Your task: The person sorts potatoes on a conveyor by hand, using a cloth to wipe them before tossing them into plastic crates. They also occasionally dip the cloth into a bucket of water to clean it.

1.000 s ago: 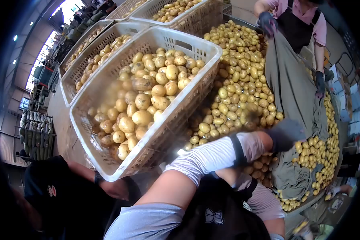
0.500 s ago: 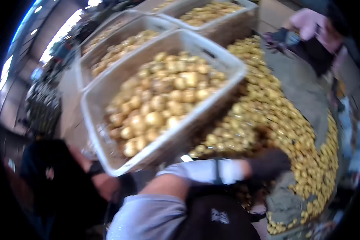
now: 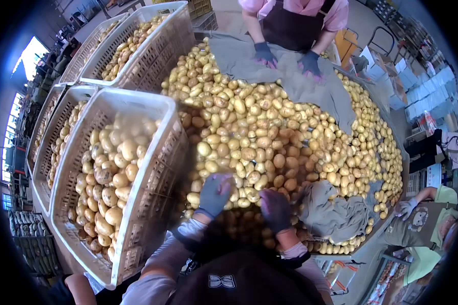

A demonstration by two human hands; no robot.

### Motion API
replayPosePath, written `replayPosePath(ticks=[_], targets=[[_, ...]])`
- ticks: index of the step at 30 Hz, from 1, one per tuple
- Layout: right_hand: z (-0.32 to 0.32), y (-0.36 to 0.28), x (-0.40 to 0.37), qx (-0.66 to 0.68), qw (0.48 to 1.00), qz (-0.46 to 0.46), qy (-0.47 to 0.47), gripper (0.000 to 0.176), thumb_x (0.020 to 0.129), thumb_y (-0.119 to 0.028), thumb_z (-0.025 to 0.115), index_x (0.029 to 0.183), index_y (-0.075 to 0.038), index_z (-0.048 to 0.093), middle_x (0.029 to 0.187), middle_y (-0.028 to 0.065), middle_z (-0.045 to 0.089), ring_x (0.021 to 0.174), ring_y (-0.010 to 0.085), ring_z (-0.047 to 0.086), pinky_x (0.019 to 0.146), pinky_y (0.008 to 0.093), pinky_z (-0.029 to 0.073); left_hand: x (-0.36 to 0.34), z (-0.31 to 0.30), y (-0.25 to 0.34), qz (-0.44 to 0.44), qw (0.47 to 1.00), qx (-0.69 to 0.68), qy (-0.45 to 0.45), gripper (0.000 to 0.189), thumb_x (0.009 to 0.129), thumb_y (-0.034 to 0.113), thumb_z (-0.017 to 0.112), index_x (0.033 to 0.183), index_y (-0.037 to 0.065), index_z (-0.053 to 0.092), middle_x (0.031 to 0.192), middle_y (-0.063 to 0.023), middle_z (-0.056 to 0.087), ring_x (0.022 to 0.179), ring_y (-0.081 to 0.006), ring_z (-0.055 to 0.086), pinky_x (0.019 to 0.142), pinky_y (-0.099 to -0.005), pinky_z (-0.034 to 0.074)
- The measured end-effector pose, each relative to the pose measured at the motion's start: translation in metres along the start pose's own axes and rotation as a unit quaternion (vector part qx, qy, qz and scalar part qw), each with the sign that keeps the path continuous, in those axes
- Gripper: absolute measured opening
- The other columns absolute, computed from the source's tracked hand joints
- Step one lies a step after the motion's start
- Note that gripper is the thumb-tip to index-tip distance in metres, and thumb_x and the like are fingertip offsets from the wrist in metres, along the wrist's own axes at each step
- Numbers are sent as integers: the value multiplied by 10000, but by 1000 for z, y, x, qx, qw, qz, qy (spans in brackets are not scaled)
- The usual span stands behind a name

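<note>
Half a second ago one arm stretched across toward the right; now the person's left hand [image 3: 215, 193] and right hand [image 3: 276, 209], both gloved, are side by side, low over the potatoes [image 3: 249, 152] by the near edge of the sorting table [image 3: 405, 168]. Fingers on both look loosely bent, but I cannot tell how far they are closed or whether either has hold of a potato. The view has swung too, so the front crate [image 3: 155, 183] now sits farther left. Across the table, the co-worker's hands [image 3: 309, 63] rest spread on the grey cloth [image 3: 300, 91], which was lifted in the earliest frame and now lies flat along the far edge. A crumpled cloth [image 3: 336, 211] lies on the potatoes toward the near right corner. Potatoes heap over most of the surface, out to its right edge. More filled crates [image 3: 132, 61] line up past the left edge. Around it, the room holds stacked sacks [image 3: 33, 239] at left, white cartons [image 3: 432, 91] at right, and a person in a green top [image 3: 445, 195] beyond the near right corner.
</note>
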State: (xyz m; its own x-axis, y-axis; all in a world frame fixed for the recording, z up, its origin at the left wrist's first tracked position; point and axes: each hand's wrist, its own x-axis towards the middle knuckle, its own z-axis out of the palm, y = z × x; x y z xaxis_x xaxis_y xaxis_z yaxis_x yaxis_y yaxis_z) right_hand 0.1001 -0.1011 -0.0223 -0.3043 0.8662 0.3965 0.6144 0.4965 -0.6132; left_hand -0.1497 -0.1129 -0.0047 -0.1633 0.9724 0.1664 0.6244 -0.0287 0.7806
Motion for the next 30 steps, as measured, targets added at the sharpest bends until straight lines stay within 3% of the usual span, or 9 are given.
replayPosePath(ticks=[2, 7, 9, 13, 17, 19, 21, 24, 30], targets=[[9, -15, 23, -36, 992, -29, -116, 238, 948, -274, 706, 1129, -122, 737, 1003, 130, 712, 902, 342, 685, 784, 491, 549, 16, 7, 3, 28, 999, -14, 8, 267, 973, 226, 685, 1212, 110, 705, 1102, -136, 682, 1044, -363, 645, 907, -453, 529], [32, 2, 14, -20, 972, 48, -228, 300, 958, -395, 690, 1048, -117, 756, 977, 147, 712, 906, 354, 690, 772, 498, 549, 75, 23, 11, 72, 997, 15, -34, 342, 972, 220, 686, 1301, 130, 681, 1166, -123, 688, 1085, -346, 654, 934, -449, 536], [31, 16, 3, 42, 970, 25, -240, 296, 966, -397, 681, 1070, -131, 757, 1000, 147, 724, 933, 373, 693, 789, 491, 549, 99, 43, 6, 182, 978, 90, -46, 426, 959, 187, 662, 1382, 141, 628, 1269, -128, 658, 1115, -340, 654, 936, -455, 543], [13, 23, 9, 81, 975, 76, -195, 274, 962, -332, 697, 1071, -92, 773, 1009, 153, 752, 931, 376, 710, 802, 479, 555, 97, 59, 6, 84, 966, 180, -166, 419, 940, 166, 640, 1358, 147, 619, 1262, -129, 623, 1118, -363, 648, 910, -497, 547], [-12, 15, 75, 68, 988, 131, -42, 205, 938, -252, 694, 1083, -118, 746, 999, 140, 732, 940, 384, 682, 806, 478, 551, 60, 37, 10, 29, 961, 162, -222, 506, 932, 269, 726, 1411, 177, 596, 1228, -126, 608, 908, -346, 681, 819, -452, 573], [3, 35, 113, 6, 998, 57, 40, 213, 921, -205, 703, 1107, -105, 724, 1062, 136, 722, 968, 381, 671, 827, 486, 544, 35, 34, -8, 22, 972, 106, -207, 518, 938, 295, 736, 1420, 168, 594, 1212, -120, 614, 881, -316, 668, 808, -430, 568], [10, 42, 161, -42, 999, 15, 30, 314, 920, -202, 738, 1211, -88, 713, 1231, 135, 697, 1092, 369, 670, 942, 450, 554, 36, 31, -10, 19, 981, 49, -185, 534, 944, 321, 746, 1428, 158, 592, 1196, -114, 621, 855, -286, 655, 796, -408, 564], [39, 53, 217, -111, 992, 30, -47, 349, 899, -209, 747, 1220, -90, 683, 1276, 143, 665, 1127, 366, 656, 951, 466, 546, 38, 22, 7, -49, 977, -5, -207, 563, 959, 314, 730, 1480, 168, 576, 1206, -142, 633, 836, -274, 639, 803, -410, 550], [35, 48, 231, -204, 954, 88, -200, 313, 863, -307, 738, 1100, -109, 688, 1132, 142, 709, 1042, 358, 685, 867, 481, 558, 37, 13, -2, -50, 973, -40, -222, 697, 948, 279, 758, 1580, 193, 477, 1308, -144, 610, 900, -269, 641, 835, -385, 553]])
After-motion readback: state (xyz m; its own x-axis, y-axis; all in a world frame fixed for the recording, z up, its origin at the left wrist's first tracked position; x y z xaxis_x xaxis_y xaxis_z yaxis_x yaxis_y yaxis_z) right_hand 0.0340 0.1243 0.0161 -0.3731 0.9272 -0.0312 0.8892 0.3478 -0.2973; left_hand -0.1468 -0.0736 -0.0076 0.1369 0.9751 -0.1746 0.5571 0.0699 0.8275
